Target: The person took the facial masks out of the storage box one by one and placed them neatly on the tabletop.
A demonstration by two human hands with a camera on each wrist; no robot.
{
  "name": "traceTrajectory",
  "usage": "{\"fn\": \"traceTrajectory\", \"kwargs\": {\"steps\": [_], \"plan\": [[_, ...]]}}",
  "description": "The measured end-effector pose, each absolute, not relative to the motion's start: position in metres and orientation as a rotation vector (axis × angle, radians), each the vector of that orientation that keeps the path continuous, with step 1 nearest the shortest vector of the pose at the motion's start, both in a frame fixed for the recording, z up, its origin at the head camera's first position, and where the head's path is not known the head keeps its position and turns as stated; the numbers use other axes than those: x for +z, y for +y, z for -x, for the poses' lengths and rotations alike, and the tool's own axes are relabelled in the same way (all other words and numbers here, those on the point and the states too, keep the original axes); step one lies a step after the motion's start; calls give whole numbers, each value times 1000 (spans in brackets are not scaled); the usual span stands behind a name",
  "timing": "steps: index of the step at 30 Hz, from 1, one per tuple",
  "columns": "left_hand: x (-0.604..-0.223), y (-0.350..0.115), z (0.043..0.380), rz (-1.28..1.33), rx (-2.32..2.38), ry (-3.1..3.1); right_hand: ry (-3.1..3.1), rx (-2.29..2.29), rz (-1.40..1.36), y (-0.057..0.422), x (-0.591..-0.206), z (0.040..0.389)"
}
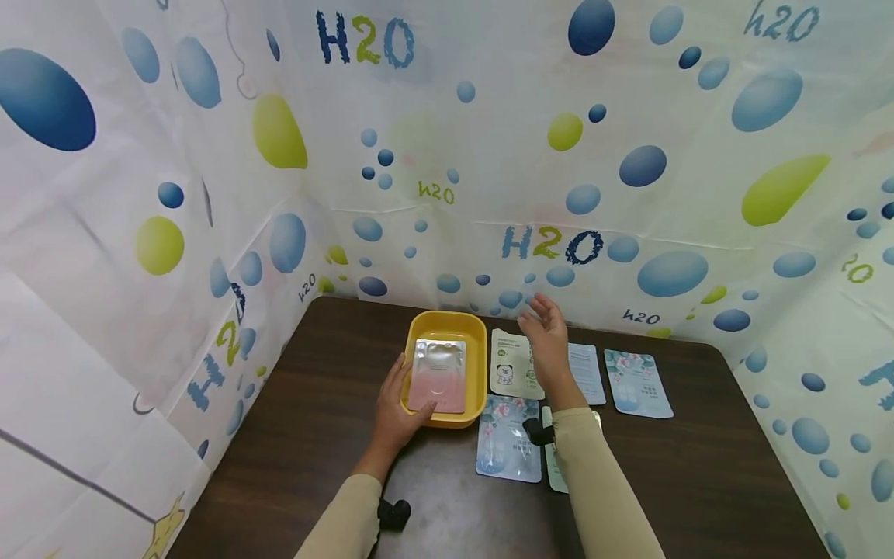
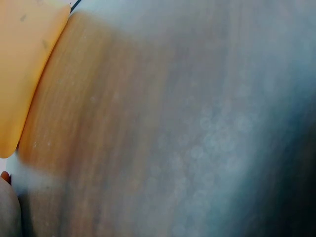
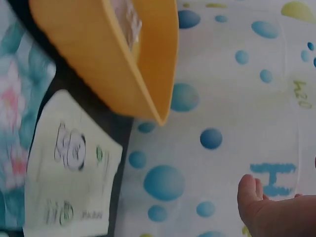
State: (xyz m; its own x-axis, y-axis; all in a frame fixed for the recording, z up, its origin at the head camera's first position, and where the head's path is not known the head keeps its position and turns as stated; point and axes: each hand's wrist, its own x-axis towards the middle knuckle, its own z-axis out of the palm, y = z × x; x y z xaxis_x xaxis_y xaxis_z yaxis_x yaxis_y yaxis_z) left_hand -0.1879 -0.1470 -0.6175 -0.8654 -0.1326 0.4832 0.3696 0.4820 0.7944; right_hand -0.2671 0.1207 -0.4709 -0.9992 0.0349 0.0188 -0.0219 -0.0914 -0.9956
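Note:
A yellow plastic tray (image 1: 447, 317) stands at the table's middle, with a shiny pink and silver sheet mask packet (image 1: 438, 373) in it. My left hand (image 1: 398, 413) grips the tray's near left corner, fingers along the outer wall and thumb over the rim by the packet. Raised over the table to the tray's right, my right hand (image 1: 549, 349) has its fingers loosely extended and holds nothing. Below it lies a cream packet with a panda (image 1: 506, 365). In the right wrist view, the panda packet (image 3: 74, 168) lies beside the tray (image 3: 94, 59).
Right of the tray lie a blue floral packet (image 1: 508, 442), a green packet (image 1: 557, 473) partly under the right forearm, a pale blue packet (image 1: 588, 376) and another floral packet (image 1: 637, 384). A patterned curtain (image 1: 447, 155) borders the dark wooden table (image 1: 335, 349).

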Motion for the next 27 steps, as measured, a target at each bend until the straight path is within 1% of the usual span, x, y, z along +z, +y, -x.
{"fn": "traceTrajectory", "kwargs": {"steps": [9, 18, 27], "plan": [[-619, -148, 189, 205, -1373, -2243, -2126, 2364, 44, 74, -491, 270], [-619, -148, 190, 209, -1359, -2260, -2167, 2415, 68, 37, -520, 262], [-618, -147, 189, 212, -1341, -2236, -2219, 2466, 237, 15, -545, 256]]}}
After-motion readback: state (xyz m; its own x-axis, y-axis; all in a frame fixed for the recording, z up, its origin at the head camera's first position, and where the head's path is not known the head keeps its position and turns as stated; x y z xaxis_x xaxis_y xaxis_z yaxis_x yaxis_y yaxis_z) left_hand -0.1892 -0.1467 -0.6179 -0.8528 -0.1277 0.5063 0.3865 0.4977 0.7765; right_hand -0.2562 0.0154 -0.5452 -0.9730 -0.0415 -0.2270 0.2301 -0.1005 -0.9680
